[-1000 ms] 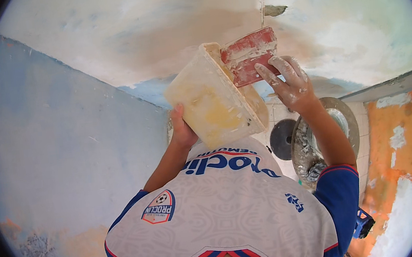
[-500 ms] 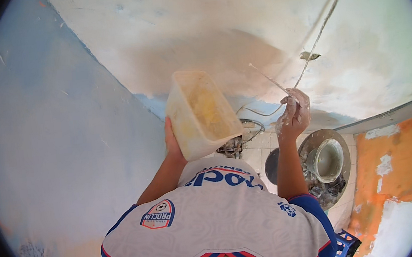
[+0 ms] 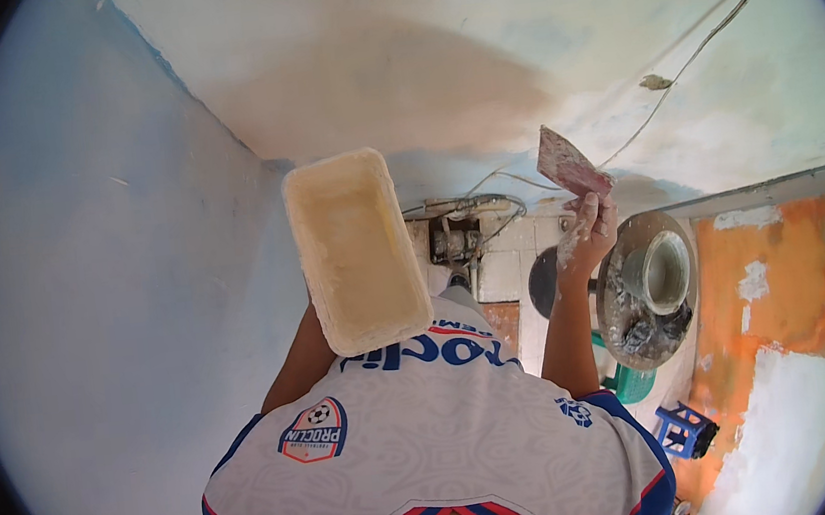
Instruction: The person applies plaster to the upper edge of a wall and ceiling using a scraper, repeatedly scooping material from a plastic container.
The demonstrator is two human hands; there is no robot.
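Note:
My left hand (image 3: 314, 310) holds an off-white plastic container (image 3: 357, 253) from beneath, its fingers mostly hidden; the open top faces the camera and shows pale residue inside. My right hand (image 3: 587, 239), coated with white material, grips a red putty scraper (image 3: 567, 163) crusted with white, held up to the right of the container with its blade pointing up and left.
Pale walls (image 3: 106, 310) meet at a corner; cables (image 3: 724, 20) run along one. At right are a round table (image 3: 642, 223) bearing a pail (image 3: 665, 273), a dark round object (image 3: 546, 284), green (image 3: 635, 385) and blue (image 3: 687, 430) stools, and an orange patched wall (image 3: 781, 319).
The container has swung left and turned so its opening faces the camera. The scraper has come away from its rim to the right, and my right hand is lower than a second ago.

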